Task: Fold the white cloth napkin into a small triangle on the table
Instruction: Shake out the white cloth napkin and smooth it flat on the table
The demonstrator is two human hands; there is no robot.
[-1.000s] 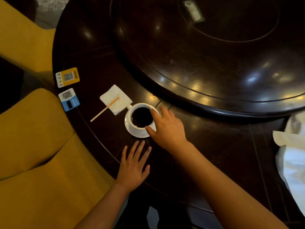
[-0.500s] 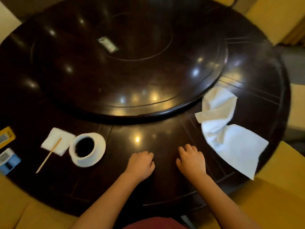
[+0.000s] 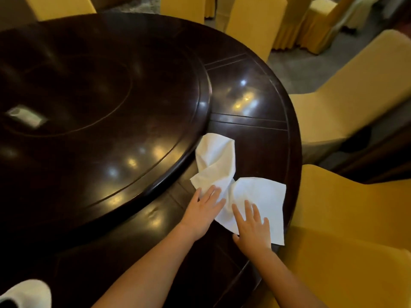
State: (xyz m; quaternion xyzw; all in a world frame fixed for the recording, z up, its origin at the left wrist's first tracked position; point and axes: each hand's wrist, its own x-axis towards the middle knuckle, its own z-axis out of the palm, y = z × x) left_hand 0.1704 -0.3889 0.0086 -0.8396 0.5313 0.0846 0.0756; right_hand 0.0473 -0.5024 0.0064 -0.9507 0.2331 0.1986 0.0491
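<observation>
The white cloth napkin (image 3: 231,174) lies crumpled and twisted on the dark round table (image 3: 251,101), near its right edge. Its far part leans against the raised turntable rim; its near part lies flatter. My left hand (image 3: 205,207) rests flat with spread fingers on the napkin's left corner. My right hand (image 3: 253,230) lies flat, fingers apart, on the napkin's near right part, close to the table edge. Neither hand grips the cloth.
A large raised turntable (image 3: 100,107) fills the table's middle, with a small white packet (image 3: 25,116) on it. A white saucer edge (image 3: 24,293) shows at the bottom left. Yellow covered chairs (image 3: 355,90) ring the table; one seat (image 3: 347,241) sits right beside the napkin.
My view swung right from the coffee cup to the napkin. Both hands moved from the bare table onto the napkin and now lie flat on it.
</observation>
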